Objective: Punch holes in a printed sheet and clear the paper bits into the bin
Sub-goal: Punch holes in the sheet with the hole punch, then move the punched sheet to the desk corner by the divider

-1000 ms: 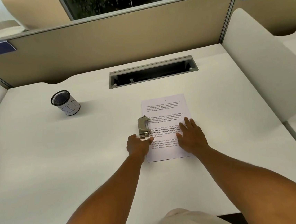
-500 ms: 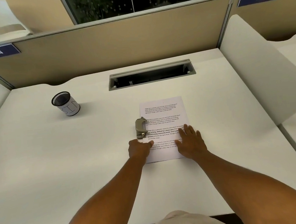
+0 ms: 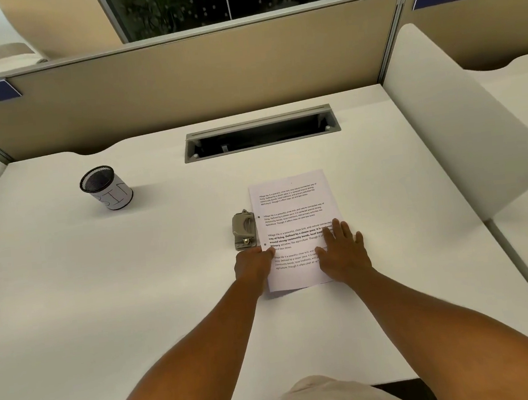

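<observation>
A printed sheet [image 3: 292, 210] lies on the white desk [image 3: 136, 292], with two small dark holes showing in its left margin. A grey metal hole punch [image 3: 244, 229] sits just left of the sheet, barely apart from its edge. My left hand [image 3: 252, 265] has curled fingers and pinches the sheet's left edge below the punch, thumb on top of the paper. My right hand [image 3: 343, 250] lies flat on the sheet's lower right part with fingers spread. A black mesh cup labelled BIN [image 3: 107, 189] stands at the far left of the desk.
An open cable slot [image 3: 261, 132] is set into the desk behind the sheet. Beige partition walls [image 3: 199, 77] close off the back, and a white curved side divider [image 3: 463, 135] stands on the right. The desk's front edge runs near my body.
The punch sat over the sheet's left edge before; now it lies beside the sheet, apart from it. My left hand has slid down the left margin. My right hand stays flat on the paper.
</observation>
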{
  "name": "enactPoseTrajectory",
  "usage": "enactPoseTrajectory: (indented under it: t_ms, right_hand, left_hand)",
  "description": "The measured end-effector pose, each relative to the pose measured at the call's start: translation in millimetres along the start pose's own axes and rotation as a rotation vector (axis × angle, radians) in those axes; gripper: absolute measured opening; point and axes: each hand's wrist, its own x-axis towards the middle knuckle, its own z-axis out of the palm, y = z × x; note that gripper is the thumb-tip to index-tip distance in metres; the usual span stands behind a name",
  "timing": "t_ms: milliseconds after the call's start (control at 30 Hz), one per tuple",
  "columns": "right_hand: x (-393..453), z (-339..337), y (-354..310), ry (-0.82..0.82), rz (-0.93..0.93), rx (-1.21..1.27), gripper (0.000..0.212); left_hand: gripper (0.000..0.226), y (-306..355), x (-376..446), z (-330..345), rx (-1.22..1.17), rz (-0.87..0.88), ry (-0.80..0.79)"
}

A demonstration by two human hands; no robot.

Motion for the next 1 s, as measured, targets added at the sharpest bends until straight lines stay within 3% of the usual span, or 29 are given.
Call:
enactPoseTrajectory:
  t_ms: [233, 500, 767, 900, 1000]
  right_hand:
    - [0, -9, 5, 0.087, 0.035, 0.137, 0.056]
    - [12, -30, 6, 0.177, 0.216, 0.448, 0.054]
    - [32, -52, 10, 0.213, 0.471, 0.919, 0.066]
    - [35, -62, 10, 0.189, 0.513, 1.109, 0.060]
    - [35, -63, 11, 0.216, 0.473, 1.229, 0.042]
  left_hand:
    - [0.034, 12, -2, 13, 0.007, 0.098, -0.085]
    - [0.042, 29, -9, 11, 0.039, 0.258, -0.099]
    - [0.037, 37, -1, 0, -0.013, 0.333, -0.083]
    - [0.031, 40, -3, -7, -0.085, 0.372, -0.104]
    - [0.031, 40, 1, -12, -0.113, 0.375, -0.128]
